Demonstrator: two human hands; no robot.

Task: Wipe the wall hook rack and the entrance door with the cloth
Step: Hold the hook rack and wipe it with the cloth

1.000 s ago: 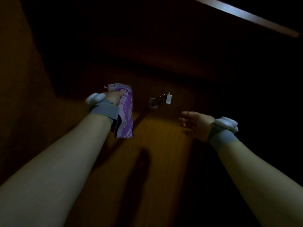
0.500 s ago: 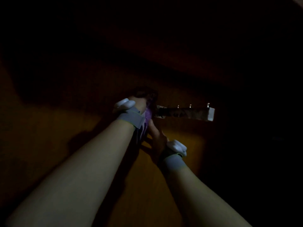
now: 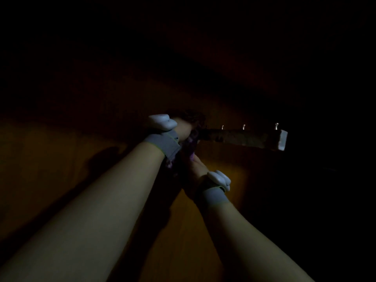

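Scene very dim; only the middle of the frame is lit. Left hand point(image 3: 184, 130) is raised to the left end of the wall hook rack point(image 3: 242, 137), fingers closed around a bunched purple cloth point(image 3: 192, 139), which is pressed against that end of the rack. Part of the cloth hangs below the left wrist, by the grey wristband point(image 3: 164, 144) with its white device on top. Rack is a wooden bar mounted on the brown wooden surface point(image 3: 61, 159); three small metal hook tips stand up along its top edge, and its right end face catches the light. Right hand point(image 3: 193, 171) sits just below the left, reaching up to the hanging part of the cloth; its fingers are hidden in shadow, so I cannot tell whether they grip the cloth. Both forearms are bare.
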